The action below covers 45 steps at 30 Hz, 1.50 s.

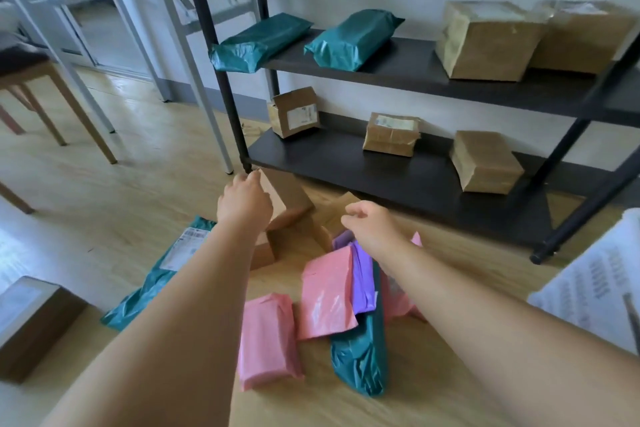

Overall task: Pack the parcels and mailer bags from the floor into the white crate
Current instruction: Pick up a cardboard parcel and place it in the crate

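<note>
Both bare arms reached forward over the wooden floor (104, 191). The left hand (244, 199) grasped a tilted cardboard box (291, 196), its fingers curled over the box's upper edge, with that box leaning on a lower cardboard parcel (265, 250). The right hand (367, 222) was released, its fingers loosely curled around nothing, hovering just above another brown parcel (332, 217) at 3 o'clock of the tilted box. At 6 o'clock of the hands lay the heap of mailer bags: a purple bag (362, 274) overlapping a pink bag (325, 291), a dark teal bag (363, 354) partly beneath both, a second pink bag (268, 336) lying just beside them at 8 o'clock, and a third pink bag (401, 302) mostly hidden under the right forearm. A flat teal bag with a white label (162, 274) lay at 9 o'clock of the heap, half covered by the left forearm. The white crate (588, 281) stood blurred at 3 o'clock of the heap, cut off by the frame edge, and its inside was not visible. A larger cardboard box (31, 326) sat at the 8 o'clock corner. At 12 o'clock stood a black shelf unit (398, 73), carrying two teal bags and two brown boxes on its upper shelf and three small brown boxes on its lower one. A wooden chair (52, 80) stood at 10 o'clock.
</note>
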### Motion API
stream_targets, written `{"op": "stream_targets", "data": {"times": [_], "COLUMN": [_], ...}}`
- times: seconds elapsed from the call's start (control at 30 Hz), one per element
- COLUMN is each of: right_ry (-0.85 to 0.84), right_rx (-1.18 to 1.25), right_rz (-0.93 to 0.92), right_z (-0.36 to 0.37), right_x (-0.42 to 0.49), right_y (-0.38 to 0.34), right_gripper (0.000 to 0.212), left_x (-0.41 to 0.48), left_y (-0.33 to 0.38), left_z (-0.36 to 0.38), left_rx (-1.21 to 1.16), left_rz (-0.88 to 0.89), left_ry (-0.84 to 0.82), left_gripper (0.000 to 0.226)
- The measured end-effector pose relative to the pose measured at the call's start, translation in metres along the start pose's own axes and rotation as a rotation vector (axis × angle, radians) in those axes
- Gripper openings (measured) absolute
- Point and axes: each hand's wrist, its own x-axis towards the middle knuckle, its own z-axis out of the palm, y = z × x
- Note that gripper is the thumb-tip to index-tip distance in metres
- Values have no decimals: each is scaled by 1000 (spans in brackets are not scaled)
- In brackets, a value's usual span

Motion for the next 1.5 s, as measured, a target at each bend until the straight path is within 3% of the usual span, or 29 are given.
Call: {"op": "stream_targets", "data": {"times": [0.43, 0.7, 0.9, 1.17, 1.5], "right_ry": [-80, -110, -173, -160, -22], "right_rx": [76, 404, 624, 809, 775], "right_rz": [176, 448, 549, 525, 334], "right_z": [119, 147, 155, 135, 40], "right_x": [139, 180, 197, 191, 134], "right_y": [-9, 8, 16, 13, -24], "right_gripper": [51, 44, 45, 39, 29], "left_x": [113, 147, 153, 142, 92], "left_y": [-60, -54, -43, -22, 36], "left_z": [75, 107, 120, 100, 21], "left_rx": [-301, -339, -322, -243, -457], "left_rz": [-151, -172, -198, -133, -26], "left_ry": [15, -52, -36, 82, 137], "left_gripper": [51, 58, 54, 56, 48]}}
